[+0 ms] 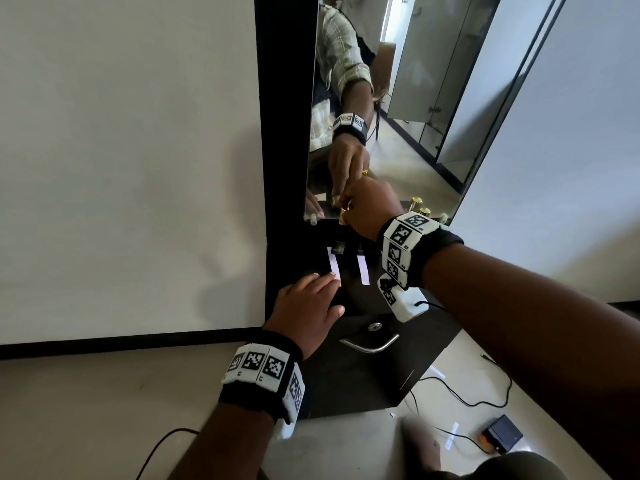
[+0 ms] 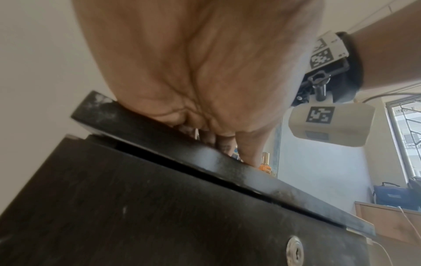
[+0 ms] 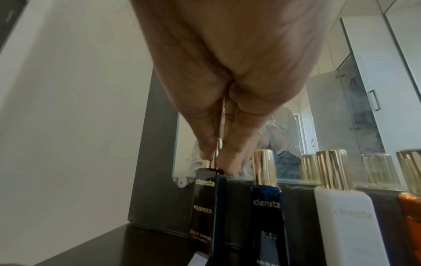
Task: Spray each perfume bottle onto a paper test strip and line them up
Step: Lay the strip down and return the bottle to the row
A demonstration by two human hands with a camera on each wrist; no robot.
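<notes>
Bottles are lined up along the back edge of the dark cabinet top [image 1: 349, 306], right against the mirror [image 1: 398, 98]. The leftmost one, the black FOUNDER bottle [image 3: 205, 207], is gripped at its gold cap/neck by the right hand [image 1: 372, 206], fingertips [image 3: 227, 162] curled down around the top (whether the cap is on or being pulled off can't be told). Next to it the blue BLEU bottle [image 3: 268, 207], a white bottle [image 3: 346, 225] and an orange bottle [image 3: 410, 216] are stood upright, caps on.

Key relation imo: the FOUNDER bottle is stood directly behind the left paper strip [image 1: 333, 263], whose long axis runs front to back, pointing at the bottle. That strip's near end is pressed flat by the left hand [image 1: 308, 306], fingers straight, nothing gripped. A second strip [image 1: 362, 270] is laid parallel just to the right, approx in front of the BLEU bottle.

Surface is dark wood w/ a drawer lock [image 1: 374, 327] and a metal handle [image 1: 369, 344]; plain white wall [image 1: 121, 150] on the left, cables on the floor.
</notes>
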